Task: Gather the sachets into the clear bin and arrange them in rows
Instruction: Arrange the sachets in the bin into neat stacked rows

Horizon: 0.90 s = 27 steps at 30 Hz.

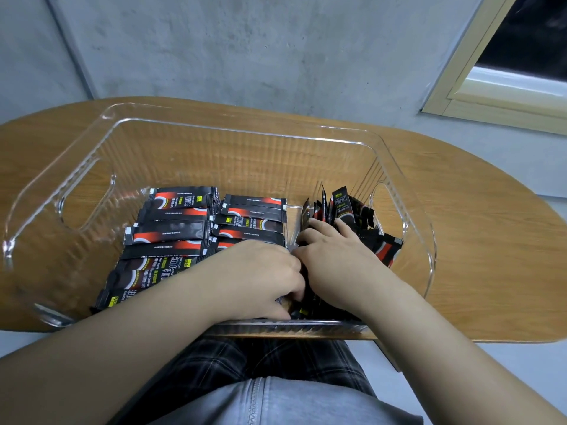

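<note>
Two flat rows of sachets (171,228) already lie in the left and middle of the clear bin (233,130), which sits on the wooden table (478,240); their long axes run left to right, stacked from the far side toward the person. The unsorted bunch (349,210) stands on edge at the bin's right end, just ahead of and under the right hand (340,265), so that hand is the nearer one. Its fingers reach forward, spread and lightly bent, tips pressing into the upright sachets. The left hand (260,277) meets it at the near wall, fingers curled downward, apparently pinching a few sachets, though the grip itself is hidden. Both forearms angle inward over the near rim.
</note>
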### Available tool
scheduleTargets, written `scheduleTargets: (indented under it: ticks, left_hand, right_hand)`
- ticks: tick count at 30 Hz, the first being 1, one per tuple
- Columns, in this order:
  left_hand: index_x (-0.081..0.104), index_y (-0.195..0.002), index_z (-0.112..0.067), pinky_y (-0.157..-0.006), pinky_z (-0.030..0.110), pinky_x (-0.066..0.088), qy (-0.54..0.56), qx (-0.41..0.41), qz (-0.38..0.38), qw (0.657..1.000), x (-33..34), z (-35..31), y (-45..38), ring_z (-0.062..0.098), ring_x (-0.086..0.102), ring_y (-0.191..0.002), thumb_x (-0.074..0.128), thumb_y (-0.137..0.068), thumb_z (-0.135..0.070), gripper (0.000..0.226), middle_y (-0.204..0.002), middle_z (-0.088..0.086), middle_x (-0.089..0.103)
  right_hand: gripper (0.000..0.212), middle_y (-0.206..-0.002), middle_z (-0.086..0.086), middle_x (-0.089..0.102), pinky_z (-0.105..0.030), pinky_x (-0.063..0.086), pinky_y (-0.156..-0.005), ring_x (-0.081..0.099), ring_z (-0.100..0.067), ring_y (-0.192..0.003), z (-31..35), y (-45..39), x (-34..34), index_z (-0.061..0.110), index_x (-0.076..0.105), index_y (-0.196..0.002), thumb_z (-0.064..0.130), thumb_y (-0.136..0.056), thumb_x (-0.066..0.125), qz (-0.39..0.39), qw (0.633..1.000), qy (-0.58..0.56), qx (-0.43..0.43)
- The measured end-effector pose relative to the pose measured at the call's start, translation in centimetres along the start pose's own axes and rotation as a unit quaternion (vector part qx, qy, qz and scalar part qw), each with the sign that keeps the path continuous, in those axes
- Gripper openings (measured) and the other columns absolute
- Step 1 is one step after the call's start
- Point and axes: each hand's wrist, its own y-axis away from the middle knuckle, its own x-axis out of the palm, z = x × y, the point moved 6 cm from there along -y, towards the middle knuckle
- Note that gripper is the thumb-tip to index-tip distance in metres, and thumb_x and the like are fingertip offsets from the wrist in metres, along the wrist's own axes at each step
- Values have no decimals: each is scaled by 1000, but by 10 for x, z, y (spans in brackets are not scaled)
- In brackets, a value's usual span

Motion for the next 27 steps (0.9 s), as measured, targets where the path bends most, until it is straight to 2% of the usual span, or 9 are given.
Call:
scheduleTargets:
  ticks: [3, 6, 8, 10, 12, 17, 20, 22, 27]
  left_hand:
    - [53, -127, -38, -87, 31, 39, -40, 14, 25, 999, 1, -4, -9, 13, 41, -116, 47, -90, -48, 38, -115, -8, 52]
    - [54, -126, -38, -90, 32, 40, -58, 27, 9, 998, -1, -8, -10, 13, 41, -117, 44, -93, -46, 36, -117, -9, 53]
    - [63, -115, -38, -80, 29, 43, -45, 46, -18, 998, -3, -10, -7, 11, 47, -108, 42, -92, -42, 31, -107, -11, 59]
    - [72, -80, -37, -57, 23, 45, -38, 55, -48, 997, -3, -8, -2, 8, 56, -79, 40, -83, -36, 32, -77, -14, 62]
    - [66, -58, -32, -44, 19, 42, -10, 48, -85, 995, -5, -3, 3, 7, 52, -59, 40, -74, -34, 31, -59, -14, 55]
    - [62, -62, -31, -47, 17, 35, 34, 27, -152, 987, -20, 4, 15, 4, 41, -57, 43, -73, -32, 22, -57, -15, 50]
    - [63, -73, -32, -56, 20, 44, 116, -41, -157, 980, -27, 22, 22, 2, 45, -61, 50, -76, -33, 14, -58, -17, 53]
    - [66, -80, -33, -60, 13, 41, 189, -80, -151, 967, -28, 31, 28, 1, 52, -65, 57, -81, -30, 10, -66, -17, 62]
    - [66, -76, -26, -55, 10, 39, 418, -117, -191, 880, -32, 44, 45, 3, 49, -55, 67, -81, -10, 17, -70, -12, 66]
  right_hand:
    - [41, -152, -2, 26, -50, 2, -117, 5, -22, -146, -2, 0, 1, 25, 42, -139, 23, -99, 32, -8, 1000, 2, 5]
    - [42, -151, -3, 28, -50, 3, -116, 6, -22, -146, -3, 0, 1, 24, 44, -138, 21, -98, 31, -14, 1000, 3, 10]
    - [43, -152, -3, 27, -50, 3, -116, 6, -22, -146, -4, 1, 1, 24, 43, -139, 20, -98, 30, -15, 1000, 0, 9]
    - [44, -152, -3, 27, -50, 3, -116, 6, -22, -146, -4, 1, 1, 25, 40, -141, 20, -98, 30, -18, 1000, 0, 6]
    - [44, -152, -2, 27, -49, 3, -116, 7, -22, -146, -4, 1, 1, 25, 38, -141, 21, -98, 29, -21, 1000, 0, 5]
    - [46, -152, -1, 27, -47, 3, -117, 6, -21, -146, -5, 1, -1, 23, 32, -145, 22, -99, 30, -19, 1000, -10, 7]
    - [47, -151, -1, 29, -47, 4, -117, 7, -21, -145, -6, 1, -1, 23, 30, -145, 17, -98, 30, -29, 999, -13, 10]
    - [48, -150, -1, 30, -47, 4, -117, 8, -22, -145, -6, 0, 0, 23, 31, -145, 15, -98, 30, -29, 999, -9, 10]
    - [46, -148, -1, 33, -47, 5, -117, 10, -22, -144, -6, 0, 1, 22, 37, -142, 17, -97, 33, -34, 999, 2, 10]
